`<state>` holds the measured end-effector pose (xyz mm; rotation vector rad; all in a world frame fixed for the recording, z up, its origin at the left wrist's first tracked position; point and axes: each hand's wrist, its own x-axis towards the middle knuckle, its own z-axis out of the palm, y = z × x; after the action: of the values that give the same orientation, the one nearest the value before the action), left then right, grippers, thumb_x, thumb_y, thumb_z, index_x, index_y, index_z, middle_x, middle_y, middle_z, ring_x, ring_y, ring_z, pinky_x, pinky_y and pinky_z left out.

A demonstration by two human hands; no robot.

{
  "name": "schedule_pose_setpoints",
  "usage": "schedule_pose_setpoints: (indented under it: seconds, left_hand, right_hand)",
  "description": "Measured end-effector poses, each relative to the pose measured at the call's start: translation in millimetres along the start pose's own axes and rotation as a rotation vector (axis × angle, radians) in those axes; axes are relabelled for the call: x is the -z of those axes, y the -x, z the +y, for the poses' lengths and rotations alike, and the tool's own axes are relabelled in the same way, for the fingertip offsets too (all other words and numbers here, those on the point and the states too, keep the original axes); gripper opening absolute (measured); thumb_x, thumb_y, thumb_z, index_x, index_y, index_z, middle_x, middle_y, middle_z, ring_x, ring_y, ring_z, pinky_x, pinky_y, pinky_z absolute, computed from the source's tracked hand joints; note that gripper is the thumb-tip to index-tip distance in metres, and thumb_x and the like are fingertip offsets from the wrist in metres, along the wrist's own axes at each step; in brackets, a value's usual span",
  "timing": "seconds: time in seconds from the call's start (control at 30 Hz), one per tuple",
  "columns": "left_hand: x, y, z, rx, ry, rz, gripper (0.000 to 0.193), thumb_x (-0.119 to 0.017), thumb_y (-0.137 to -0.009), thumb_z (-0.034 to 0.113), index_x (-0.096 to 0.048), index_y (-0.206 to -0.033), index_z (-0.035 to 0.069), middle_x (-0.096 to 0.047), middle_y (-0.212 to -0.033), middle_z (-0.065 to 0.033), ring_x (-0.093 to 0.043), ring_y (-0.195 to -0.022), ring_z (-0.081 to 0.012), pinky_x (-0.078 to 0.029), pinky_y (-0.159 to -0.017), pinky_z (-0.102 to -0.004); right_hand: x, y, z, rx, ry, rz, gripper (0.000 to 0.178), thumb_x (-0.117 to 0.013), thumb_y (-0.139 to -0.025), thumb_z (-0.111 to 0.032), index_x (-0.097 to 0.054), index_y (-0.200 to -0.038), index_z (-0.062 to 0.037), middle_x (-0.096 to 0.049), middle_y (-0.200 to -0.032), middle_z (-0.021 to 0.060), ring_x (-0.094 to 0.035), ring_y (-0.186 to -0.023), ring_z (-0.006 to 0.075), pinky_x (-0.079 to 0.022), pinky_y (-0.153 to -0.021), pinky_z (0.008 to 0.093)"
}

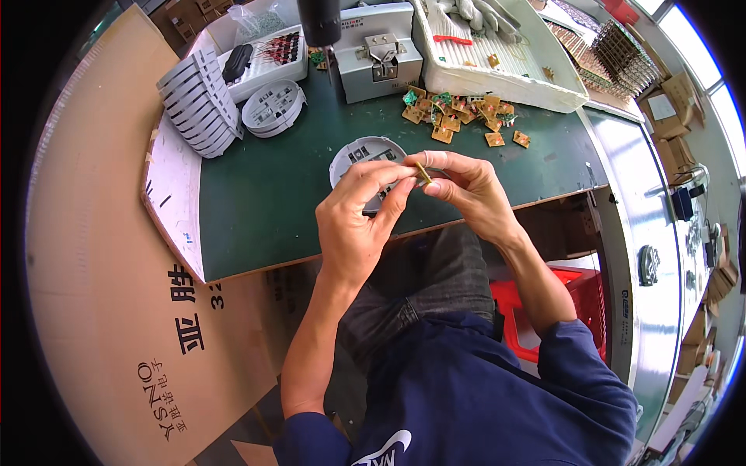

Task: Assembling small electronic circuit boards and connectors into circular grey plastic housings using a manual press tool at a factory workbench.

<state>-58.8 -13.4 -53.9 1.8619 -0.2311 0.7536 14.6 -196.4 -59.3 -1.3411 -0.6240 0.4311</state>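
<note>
Over the front part of the green bench, both my hands meet fingertip to fingertip. Between them a small yellowish-tan circuit board is held edge-up. My right hand pinches it between thumb and fingers. The fingers of my left hand are closed at its other side, partly hiding it. Behind and below my left hand lies a round light-grey plastic housing with dark slots and parts inside, partly covered by my fingers. Similar small boards lie in a loose pile farther back.
On the left are a stack of grey round housings and another slotted housing. A metal fixture box stands at the back beside a dark vertical tool. A white foam tray sits back right; a large cardboard sheet borders the bench.
</note>
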Motion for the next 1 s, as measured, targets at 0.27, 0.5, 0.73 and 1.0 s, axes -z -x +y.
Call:
schedule_pose_setpoints:
  seconds: [0.27,0.5,0.73,1.0]
  left_hand:
    - [21.9,2.7,-16.0,0.135,-0.233,-0.057,0.057,-0.083,-0.087,0.031,-0.064,-0.132,0.002,-0.064,-0.130,-0.0165,-0.062,-0.119,-0.0318,-0.050,-0.101,-0.0419]
    - [12.0,11.0,-36.4,0.086,-0.523,-0.102,0.110,-0.093,-0.071,0.047,-0.040,-0.150,-0.007,-0.048,-0.148,-0.0259,-0.049,-0.135,-0.0408,-0.044,-0.112,-0.0482]
    - [17.8,10.1,-37.4,0.128,-0.485,-0.112,0.102,-0.093,-0.072,0.042,-0.045,-0.147,-0.008,-0.052,-0.146,-0.0280,-0.052,-0.133,-0.0417,-0.047,-0.109,-0.0481]
    - [16.8,10.9,-38.6,0.116,-0.553,-0.149,0.089,-0.088,-0.077,0.046,-0.056,-0.138,-0.011,-0.049,-0.150,-0.0277,-0.052,-0.133,-0.0423,-0.047,-0.109,-0.0482]
  right_hand:
    - [3.2,-28.4,-4.1,0.142,0.545,0.087,0.034,-0.071,-0.094,-0.005,-0.070,-0.128,-0.0038,-0.072,-0.121,0.0094,-0.066,-0.114,0.0201,-0.051,-0.103,0.0339]
    - [-7.1,-79.4,22.0,0.457,1.015,0.017,0.031,-0.077,-0.088,-0.013,-0.074,-0.118,-0.0058,-0.071,-0.112,0.0148,-0.066,-0.107,0.0336,-0.054,-0.093,0.0428]
    - [-12.0,-90.8,24.5,0.450,1.083,-0.134,0.030,-0.075,-0.088,-0.010,-0.073,-0.117,-0.0041,-0.071,-0.109,0.0151,-0.067,-0.102,0.0359,-0.055,-0.090,0.0437]
    - [-12.2,-79.0,18.0,0.358,0.951,-0.086,0.025,-0.073,-0.090,-0.009,-0.073,-0.115,-0.0019,-0.072,-0.114,0.0176,-0.070,-0.103,0.0381,-0.057,-0.090,0.0433]
